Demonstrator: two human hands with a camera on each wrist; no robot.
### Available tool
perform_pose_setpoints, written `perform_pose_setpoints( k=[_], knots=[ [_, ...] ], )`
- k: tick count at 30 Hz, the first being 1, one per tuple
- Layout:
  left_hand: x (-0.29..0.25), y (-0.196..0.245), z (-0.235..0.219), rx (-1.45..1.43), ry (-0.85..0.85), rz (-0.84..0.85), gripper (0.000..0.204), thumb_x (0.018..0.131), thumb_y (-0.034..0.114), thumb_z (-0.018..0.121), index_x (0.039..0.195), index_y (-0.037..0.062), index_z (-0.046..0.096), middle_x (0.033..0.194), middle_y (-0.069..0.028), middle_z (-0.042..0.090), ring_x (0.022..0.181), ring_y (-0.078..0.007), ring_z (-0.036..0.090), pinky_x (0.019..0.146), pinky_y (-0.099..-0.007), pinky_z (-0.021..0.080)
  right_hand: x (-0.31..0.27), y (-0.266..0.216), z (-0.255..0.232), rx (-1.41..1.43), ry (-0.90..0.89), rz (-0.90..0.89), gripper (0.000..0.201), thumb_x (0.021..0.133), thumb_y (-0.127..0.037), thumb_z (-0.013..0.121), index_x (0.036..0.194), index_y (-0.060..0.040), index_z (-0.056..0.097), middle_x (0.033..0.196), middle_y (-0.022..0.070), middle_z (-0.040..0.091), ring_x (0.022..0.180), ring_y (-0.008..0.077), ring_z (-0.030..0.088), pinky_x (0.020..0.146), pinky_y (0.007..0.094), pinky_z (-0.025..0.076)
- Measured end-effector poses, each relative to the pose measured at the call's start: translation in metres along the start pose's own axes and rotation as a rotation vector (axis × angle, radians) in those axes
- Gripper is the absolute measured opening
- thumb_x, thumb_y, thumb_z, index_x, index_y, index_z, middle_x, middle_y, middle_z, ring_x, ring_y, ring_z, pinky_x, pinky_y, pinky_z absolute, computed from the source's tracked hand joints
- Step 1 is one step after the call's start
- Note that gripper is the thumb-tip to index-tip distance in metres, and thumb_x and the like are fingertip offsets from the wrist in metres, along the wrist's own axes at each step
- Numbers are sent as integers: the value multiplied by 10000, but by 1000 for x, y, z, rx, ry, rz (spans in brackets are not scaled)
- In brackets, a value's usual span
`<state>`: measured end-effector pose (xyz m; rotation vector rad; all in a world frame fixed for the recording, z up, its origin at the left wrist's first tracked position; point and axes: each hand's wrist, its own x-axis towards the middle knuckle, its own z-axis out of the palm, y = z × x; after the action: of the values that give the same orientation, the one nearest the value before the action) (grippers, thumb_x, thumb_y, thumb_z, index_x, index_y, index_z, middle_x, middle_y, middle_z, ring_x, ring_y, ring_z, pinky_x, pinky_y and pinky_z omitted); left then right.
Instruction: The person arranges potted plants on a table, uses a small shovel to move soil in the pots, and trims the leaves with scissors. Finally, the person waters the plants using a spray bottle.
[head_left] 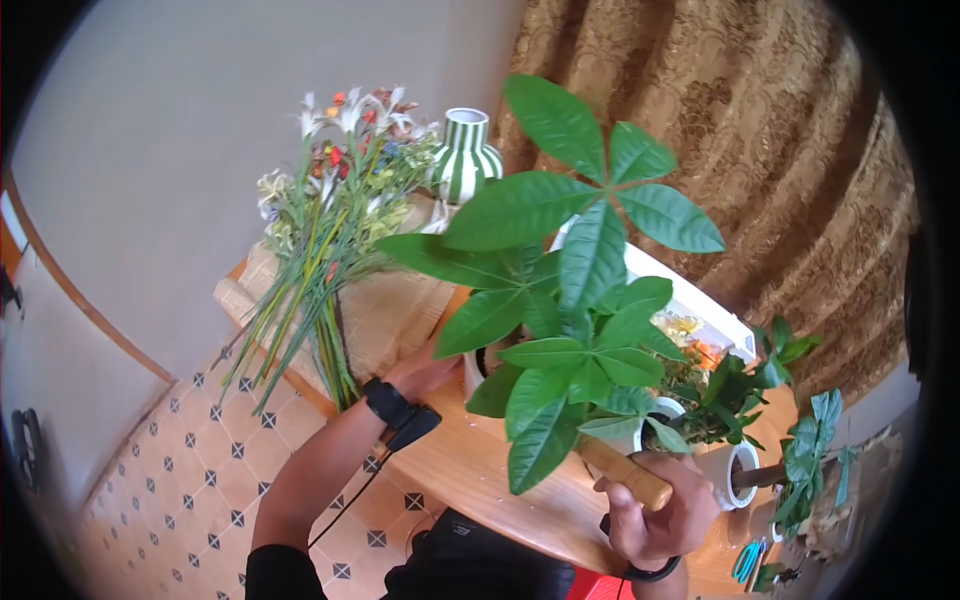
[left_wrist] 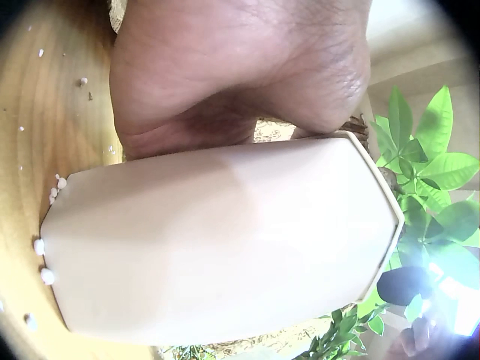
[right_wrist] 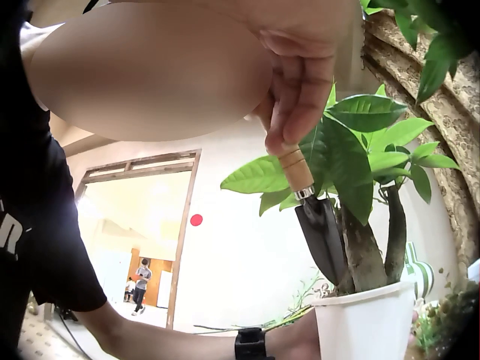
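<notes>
We see patterned brown curtain [head_left: 760, 150] behind wooden table [head_left: 470, 450]; leafy plant [head_left: 560, 355] stands in white pot [left_wrist: 225, 247] on tabletop; cut-flower bundle [head_left: 325, 230] lies on brown paper [head_left: 400, 310], green-striped vase [head_left: 465, 165] beside it; our left hand [head_left: 425, 370] touches pot's side, fingers hidden, curl impossible to tell; our right hand [head_left: 665, 510] clamped on wooden handle of trowel [right_wrist: 296, 169], dark blade [right_wrist: 322, 232] angled down beside trunks [right_wrist: 364, 255]; white beads [left_wrist: 48, 276] at pot's base.

Left arm [head_left: 325, 465] — extended | left hand [head_left: 422, 372] partly hidden | right hand [head_left: 668, 508] — fingers [right_wrist: 306, 101] curled
</notes>
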<state>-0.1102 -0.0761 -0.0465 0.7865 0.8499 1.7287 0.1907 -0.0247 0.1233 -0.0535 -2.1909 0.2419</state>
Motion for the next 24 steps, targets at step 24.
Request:
perform_pose_setpoints(
  k=[24],
  knots=[
    [-38, 27, -16, 665, 425, 206, 277, 988, 131, 608, 1239, 12, 598, 1199, -78, 633, 1042, -147, 599, 895, -313, 504, -112, 17, -127, -164, 372, 432, 338, 935, -265, 689, 1026, 33, 556, 785, 153, 695, 574, 213, 647, 543, 284, 511]
  ],
)
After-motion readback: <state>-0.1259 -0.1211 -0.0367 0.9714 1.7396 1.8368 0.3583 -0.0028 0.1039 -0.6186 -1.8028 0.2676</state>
